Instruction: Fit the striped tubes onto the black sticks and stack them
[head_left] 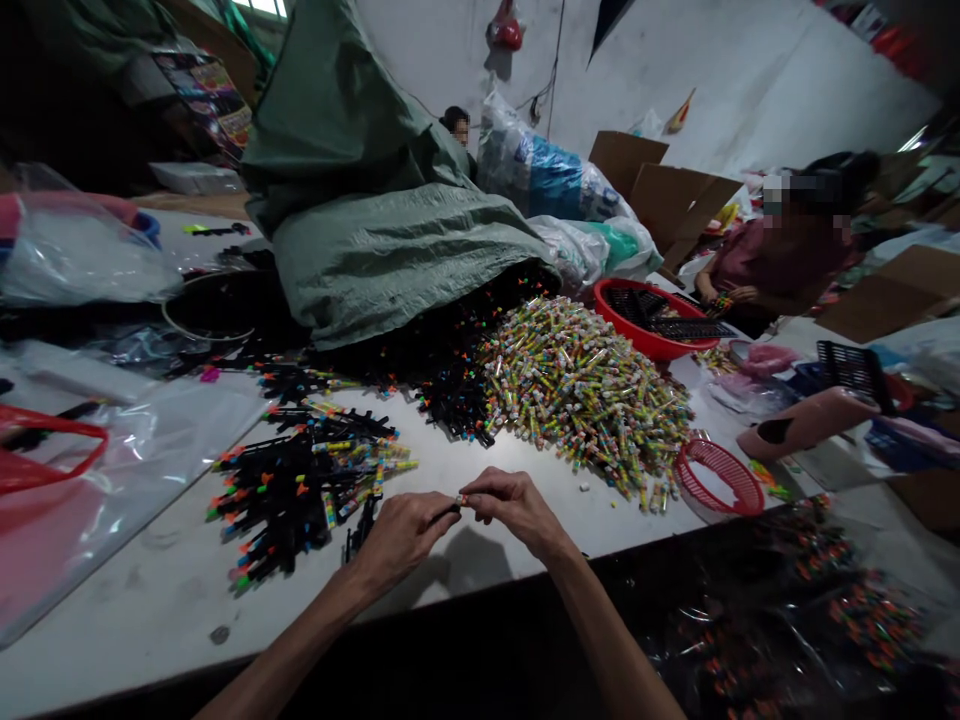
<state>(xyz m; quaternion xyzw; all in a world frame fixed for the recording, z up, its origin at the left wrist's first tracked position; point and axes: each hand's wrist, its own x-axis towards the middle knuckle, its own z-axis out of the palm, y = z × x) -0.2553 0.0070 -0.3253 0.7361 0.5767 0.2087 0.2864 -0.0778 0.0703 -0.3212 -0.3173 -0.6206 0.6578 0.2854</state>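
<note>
Along the white worktop (pixel 150 610), the left hand (pixel 401 535) and right hand (pixel 517 510) hold their grips clamped together on a small striped tube (pixel 460 498) above it; a slipped pinch could drop it among the black plastic racks (pixel 289 520) or the tube heap (pixel 585 400) beyond.

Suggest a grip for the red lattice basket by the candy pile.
Pinch the near rim of the red lattice basket, coming from the person's side: the oval rim is free there, while the candy tube pile crowds its left edge.
</note>
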